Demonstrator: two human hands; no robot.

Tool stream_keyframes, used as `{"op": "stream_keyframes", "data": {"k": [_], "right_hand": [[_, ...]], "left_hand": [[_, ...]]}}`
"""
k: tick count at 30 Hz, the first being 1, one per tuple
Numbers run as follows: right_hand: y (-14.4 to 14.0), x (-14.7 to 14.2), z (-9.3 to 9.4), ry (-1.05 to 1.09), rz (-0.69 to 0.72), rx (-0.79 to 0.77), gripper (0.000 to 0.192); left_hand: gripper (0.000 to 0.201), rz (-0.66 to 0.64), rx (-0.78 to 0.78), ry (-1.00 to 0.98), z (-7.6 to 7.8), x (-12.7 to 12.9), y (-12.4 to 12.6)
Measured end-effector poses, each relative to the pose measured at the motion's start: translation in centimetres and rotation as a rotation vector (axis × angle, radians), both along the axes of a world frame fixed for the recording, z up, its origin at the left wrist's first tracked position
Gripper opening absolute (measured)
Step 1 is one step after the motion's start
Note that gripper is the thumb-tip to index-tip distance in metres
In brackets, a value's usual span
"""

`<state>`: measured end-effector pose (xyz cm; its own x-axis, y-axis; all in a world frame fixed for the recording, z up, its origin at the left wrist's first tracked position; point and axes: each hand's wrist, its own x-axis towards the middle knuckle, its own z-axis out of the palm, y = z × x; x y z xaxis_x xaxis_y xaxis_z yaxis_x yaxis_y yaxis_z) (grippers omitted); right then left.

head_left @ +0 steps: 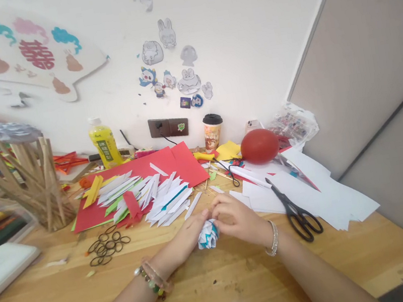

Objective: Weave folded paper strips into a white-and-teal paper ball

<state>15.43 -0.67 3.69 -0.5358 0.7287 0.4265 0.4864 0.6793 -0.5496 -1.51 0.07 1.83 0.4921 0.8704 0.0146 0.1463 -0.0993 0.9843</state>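
A small white and blue folded-paper piece is held just above the wooden table between my two hands. My left hand is closed around its upper left side. My right hand pinches at its upper right edge, thumb and fingers pressed close to it. Just beyond my hands lies a pile of folded paper strips, mostly white with some green and blue. Several dark rubber bands lie in a heap to the left of my left arm. Black-handled scissors rest to the right of my right hand.
Red paper sheets lie under the strips. At the back stand a yellow drink bottle and a lidded paper cup. A red balloon and white paper are at right. Wooden sticks stand in a container at left.
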Motion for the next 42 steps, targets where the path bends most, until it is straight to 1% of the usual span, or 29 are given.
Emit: {"op": "stream_keyframes", "data": {"k": [4,7,10,15,19,22,26,31,36,42], "right_hand": [[0.2,0.4,0.1,0.074,0.025,-0.118,0.006],[0.3,0.6,0.1,0.069,0.052,-0.165,0.005],[0.4,0.7,0.1,0.071,0.077,-0.193,0.007],[0.2,0.7,0.4,0.082,0.133,-0.181,0.008],[0.0,0.6,0.6,0.047,0.172,-0.179,0.007],[0.1,0.7,0.5,0.059,0.133,-0.181,0.006],[0.3,0.7,0.3,0.090,0.074,-0.182,0.008],[0.3,0.6,0.2,0.081,0.092,-0.179,0.008],[0.2,0.6,0.0,0.052,0.059,-0.141,0.009],[0.4,0.5,-0.1,0.091,0.093,-0.182,0.012]], "left_hand": [[0.035,0.015,0.030,-0.015,-0.3,-0.2,0.1],[0.038,0.010,0.010,-0.049,-0.6,-0.1,0.2],[0.038,0.004,-0.002,-0.081,-0.5,-0.1,0.1],[0.040,-0.060,-0.074,-0.096,0.3,-0.1,-0.1],[0.039,-0.084,-0.105,-0.075,0.3,-0.3,0.0],[0.040,-0.098,-0.107,-0.084,0.1,-0.3,0.1],[0.040,-0.065,-0.058,-0.078,0.1,-0.1,0.0],[0.042,-0.083,-0.058,-0.078,-0.1,-0.2,0.1],[0.042,-0.075,-0.050,-0.073,-0.1,-0.3,0.3],[0.041,-0.059,-0.061,-0.103,0.2,-0.1,0.1]]}}
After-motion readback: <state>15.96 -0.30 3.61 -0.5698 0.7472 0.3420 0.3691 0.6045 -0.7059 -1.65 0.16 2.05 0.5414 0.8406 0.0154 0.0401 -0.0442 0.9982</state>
